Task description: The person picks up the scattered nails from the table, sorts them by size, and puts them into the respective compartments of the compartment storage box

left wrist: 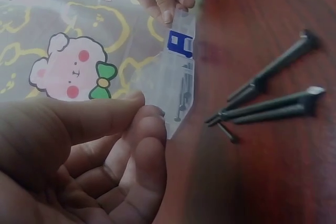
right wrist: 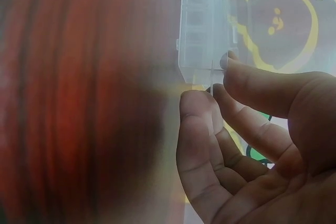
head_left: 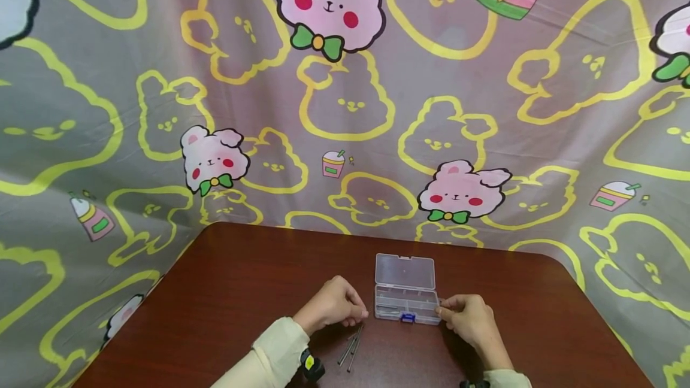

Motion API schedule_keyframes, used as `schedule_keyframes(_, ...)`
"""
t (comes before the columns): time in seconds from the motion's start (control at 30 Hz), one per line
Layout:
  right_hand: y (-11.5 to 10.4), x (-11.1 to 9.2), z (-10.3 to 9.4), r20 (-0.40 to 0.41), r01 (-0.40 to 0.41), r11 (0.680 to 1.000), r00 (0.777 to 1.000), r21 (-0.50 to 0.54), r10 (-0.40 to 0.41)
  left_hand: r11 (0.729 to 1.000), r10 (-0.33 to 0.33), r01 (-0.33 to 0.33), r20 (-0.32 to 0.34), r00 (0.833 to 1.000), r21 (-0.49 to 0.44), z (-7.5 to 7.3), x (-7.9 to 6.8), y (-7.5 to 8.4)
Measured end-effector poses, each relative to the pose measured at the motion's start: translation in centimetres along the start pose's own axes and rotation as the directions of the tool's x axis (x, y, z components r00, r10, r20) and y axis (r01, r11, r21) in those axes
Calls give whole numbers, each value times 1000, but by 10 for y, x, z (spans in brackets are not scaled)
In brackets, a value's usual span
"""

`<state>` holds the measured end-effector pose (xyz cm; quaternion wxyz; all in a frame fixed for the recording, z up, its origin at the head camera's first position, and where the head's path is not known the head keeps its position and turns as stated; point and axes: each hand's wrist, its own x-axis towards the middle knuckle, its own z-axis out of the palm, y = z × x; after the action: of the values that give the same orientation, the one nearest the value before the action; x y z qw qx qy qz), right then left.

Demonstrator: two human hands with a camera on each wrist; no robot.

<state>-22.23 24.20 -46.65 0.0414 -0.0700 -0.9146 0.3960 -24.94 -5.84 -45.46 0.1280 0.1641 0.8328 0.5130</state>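
Here, our right hand [head_left: 470, 319] pinches the clear box [head_left: 407, 300] on the table [head_left: 259, 274]; our left hand [head_left: 337, 304] curls just beside it, near loose nails [left wrist: 273, 105], holding what, we cannot tell.

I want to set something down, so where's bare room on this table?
Bare: the table left of the left sleeve, back to the curtain; behind the open box; right of the right hand. Crowded: around the left hand, hemmed in by nails and box.
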Motion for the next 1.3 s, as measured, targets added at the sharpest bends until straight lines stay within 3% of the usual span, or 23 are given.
schedule_keyframes(0.33, 0, 0, 1, 2, -10, 1000, 1000, -3, 10, 999, -40, 39, 37, 999, 16, -5, -23, -8)
schedule_keyframes(0.57, 1, -1, 0, 3, -6, 1000, 1000, -4, 6, 998, 0, -2, 34, 999, 69, -3, -40, -12)
schedule_keyframes(0.77, 0, 0, 0, 4, -5, 1000, 1000, -2, 5, 993, -1, 0, 14, 1000, 121, -1, -53, -16)
schedule_keyframes(1.3, 0, 0, 0, 4, -5, 1000, 1000, -4, 5, 968, 29, -25, -11, 1000, 248, 3, -66, -27)
